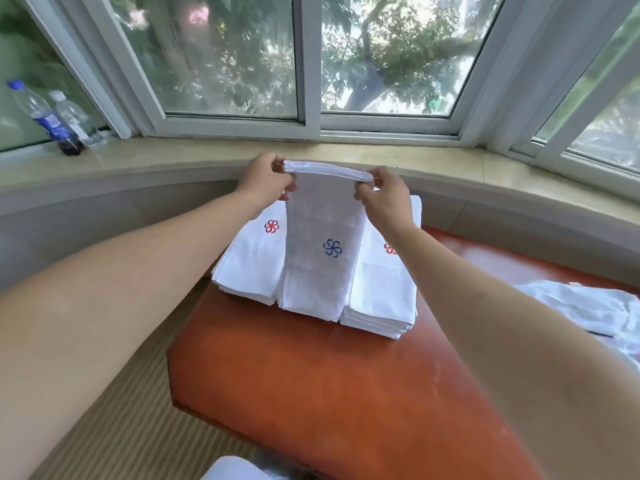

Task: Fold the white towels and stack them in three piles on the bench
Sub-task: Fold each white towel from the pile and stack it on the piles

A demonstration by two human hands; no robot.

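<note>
I hold a folded white towel [323,233] with a blue pinwheel mark by its far end, raised above the bench. My left hand [266,178] pinches its left corner and my right hand [382,195] pinches its right corner. Its near end rests between two piles of folded white towels on the orange bench [311,386]. The left pile [247,268] shows a red mark on top. The right pile [381,299] also shows a red mark, partly hidden by my right wrist. What lies beneath the held towel is hidden.
Loose unfolded white towels [588,313] lie at the bench's right side. Two plastic bottles [55,119] stand on the stone window sill [450,164] at far left. A bay window rises behind. Striped carpet [121,427] lies left of the bench; something white [239,469] shows at the bottom edge.
</note>
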